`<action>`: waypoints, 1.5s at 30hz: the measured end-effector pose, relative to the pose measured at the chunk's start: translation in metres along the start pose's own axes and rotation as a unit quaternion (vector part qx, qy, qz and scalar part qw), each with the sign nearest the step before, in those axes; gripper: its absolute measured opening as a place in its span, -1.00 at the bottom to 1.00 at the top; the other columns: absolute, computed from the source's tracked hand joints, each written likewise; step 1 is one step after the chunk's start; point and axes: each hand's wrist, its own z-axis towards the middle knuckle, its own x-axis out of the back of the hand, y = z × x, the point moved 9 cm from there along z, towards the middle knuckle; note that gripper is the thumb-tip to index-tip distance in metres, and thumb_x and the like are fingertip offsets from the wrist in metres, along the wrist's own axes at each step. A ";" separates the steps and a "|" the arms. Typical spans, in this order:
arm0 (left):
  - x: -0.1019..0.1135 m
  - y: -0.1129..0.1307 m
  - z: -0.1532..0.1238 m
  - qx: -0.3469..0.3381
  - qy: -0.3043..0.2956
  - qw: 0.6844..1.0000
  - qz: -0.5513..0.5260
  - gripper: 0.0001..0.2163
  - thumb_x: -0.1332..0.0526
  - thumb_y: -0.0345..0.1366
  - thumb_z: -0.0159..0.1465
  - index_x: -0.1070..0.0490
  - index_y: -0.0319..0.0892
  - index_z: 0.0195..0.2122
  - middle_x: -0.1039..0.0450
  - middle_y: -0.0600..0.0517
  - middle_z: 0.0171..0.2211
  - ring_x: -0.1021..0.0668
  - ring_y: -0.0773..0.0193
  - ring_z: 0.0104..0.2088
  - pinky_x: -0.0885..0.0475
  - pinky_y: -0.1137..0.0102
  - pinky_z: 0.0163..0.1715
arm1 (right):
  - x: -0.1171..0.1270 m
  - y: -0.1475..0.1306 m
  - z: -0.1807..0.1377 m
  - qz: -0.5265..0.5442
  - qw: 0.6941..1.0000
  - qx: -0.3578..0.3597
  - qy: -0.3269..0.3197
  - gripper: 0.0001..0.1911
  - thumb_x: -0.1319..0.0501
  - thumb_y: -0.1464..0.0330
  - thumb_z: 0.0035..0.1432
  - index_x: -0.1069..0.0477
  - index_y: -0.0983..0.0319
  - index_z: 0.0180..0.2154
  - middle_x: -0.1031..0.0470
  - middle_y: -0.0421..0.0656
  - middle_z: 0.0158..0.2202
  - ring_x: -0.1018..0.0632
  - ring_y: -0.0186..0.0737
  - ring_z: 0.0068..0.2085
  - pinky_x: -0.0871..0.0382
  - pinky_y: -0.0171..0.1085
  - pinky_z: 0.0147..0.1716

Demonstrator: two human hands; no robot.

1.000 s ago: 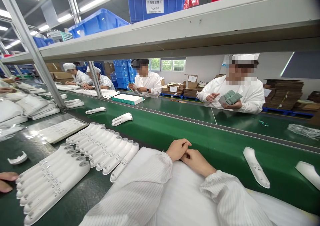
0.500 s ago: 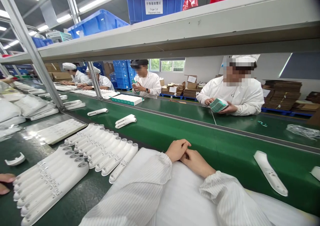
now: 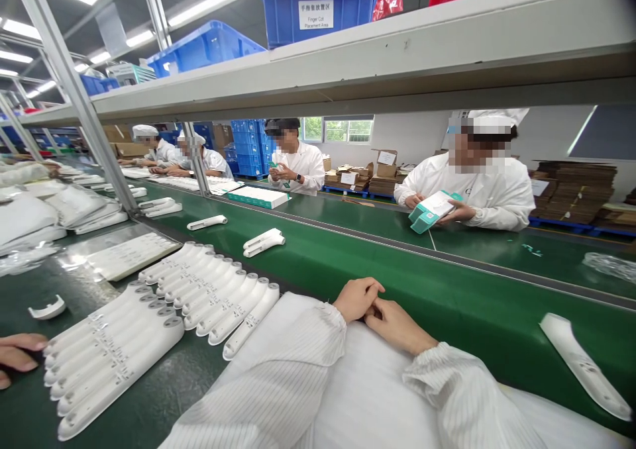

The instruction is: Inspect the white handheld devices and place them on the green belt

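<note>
My left hand (image 3: 358, 299) and my right hand (image 3: 400, 324) rest together over the near edge of the green belt, fingers closed and touching. No object shows in either hand; some fingertips are hidden. Both wrists are in white striped sleeves. White foam-like sheeting (image 3: 368, 383) lies beneath my forearms. Left of my arms, several white curved handle-shaped shells lie in two rows, a farther row (image 3: 251, 320) and a nearer row (image 3: 119, 376). A single white shell (image 3: 586, 368) lies on the belt to the right of my hands.
The green conveyor belt (image 3: 318, 260) carries a pair of white shells (image 3: 264, 242) and another shell (image 3: 207, 222). At the left edge is another person's hand (image 3: 20, 355). Across the belt, a co-worker (image 3: 501, 184) holds a teal-and-white box (image 3: 433, 212). A shelf (image 3: 348, 71) with blue bins (image 3: 318, 5) crosses overhead.
The single shell at right has shifted rightward, and another at the right edge has left view. The co-worker's box has turned and shows a white face. My hands stay together; the view shifted slightly.
</note>
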 end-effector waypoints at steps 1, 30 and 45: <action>0.000 0.000 0.000 0.002 -0.002 1.000 0.000 -0.67 0.08 -0.26 0.24 -0.47 -0.16 -0.24 -0.50 0.06 -0.39 -0.51 0.34 -0.35 -0.35 0.48 -0.25 | 0.001 0.000 0.000 -0.002 1.000 -0.003 -0.002 -0.89 0.00 0.48 -0.04 -0.14 0.21 -0.56 -0.32 -0.21 -0.55 -0.28 -0.34 -0.52 -0.02 -0.33 -0.52; -0.002 -0.001 0.002 -0.003 -0.008 1.000 0.001 -0.70 0.06 -0.28 0.22 -0.48 -0.15 -0.26 -0.51 0.05 -0.30 -0.50 0.32 -0.28 -0.34 0.47 -0.22 | -0.002 0.002 0.002 -0.010 1.000 -0.001 0.009 -0.84 -0.03 0.42 0.02 -0.20 0.23 -0.58 -0.33 -0.19 -0.57 -0.28 -0.35 -0.54 -0.02 -0.33 -0.55; 0.008 -0.004 0.005 -0.011 0.011 0.999 0.049 -0.74 0.00 -0.27 0.20 -0.42 -0.14 -0.18 -0.46 0.04 -0.36 -0.47 0.31 -0.30 -0.34 0.45 -0.23 | 0.000 -0.005 -0.001 0.035 0.999 0.010 -0.005 -0.91 -0.04 0.48 -0.05 -0.24 0.22 -0.53 -0.34 -0.23 -0.54 -0.31 -0.36 -0.51 -0.10 -0.35 -0.50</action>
